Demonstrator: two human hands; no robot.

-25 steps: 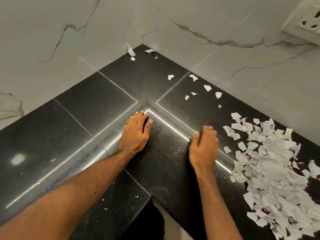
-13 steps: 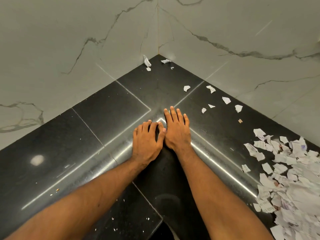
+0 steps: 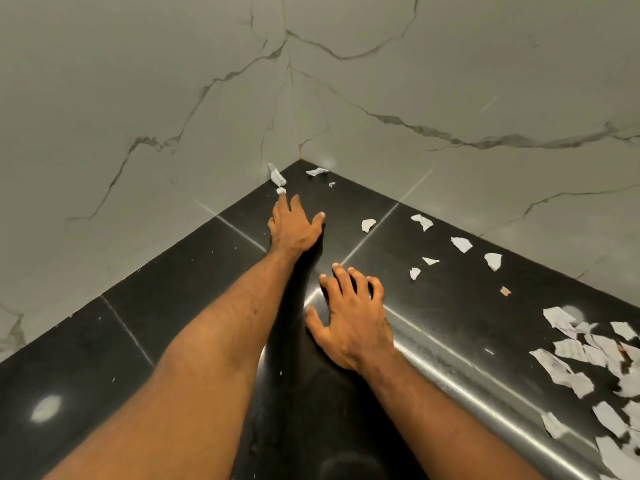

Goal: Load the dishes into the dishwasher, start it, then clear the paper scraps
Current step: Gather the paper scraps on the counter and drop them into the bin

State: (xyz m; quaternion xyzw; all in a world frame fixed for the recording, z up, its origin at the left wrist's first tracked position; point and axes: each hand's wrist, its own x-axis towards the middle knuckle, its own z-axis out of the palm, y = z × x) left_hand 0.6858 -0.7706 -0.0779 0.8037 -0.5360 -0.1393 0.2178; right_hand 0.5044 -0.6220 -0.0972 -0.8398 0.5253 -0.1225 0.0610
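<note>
White paper scraps lie scattered on a black stone counter (image 3: 173,306). My left hand (image 3: 294,226) stretches flat toward the back corner, its fingertips touching a small scrap (image 3: 281,191) just below a larger curled scrap (image 3: 277,174). My right hand (image 3: 349,317) rests on the counter nearer to me, fingers spread and slightly bent, holding nothing. Several loose scraps (image 3: 460,244) trail along the right wall. A big heap of scraps (image 3: 595,368) sits at the right edge of view.
Grey marble walls (image 3: 173,98) meet in the corner behind the counter. Another scrap (image 3: 317,171) lies right in that corner. A tiny brown fragment (image 3: 505,291) sits near the heap. No dishwasher or dishes are in view.
My left hand has slid forward from the counter's middle into the back corner and reached the small scrap. My right hand stayed near the middle and spread its fingers. The view tilted up.
</note>
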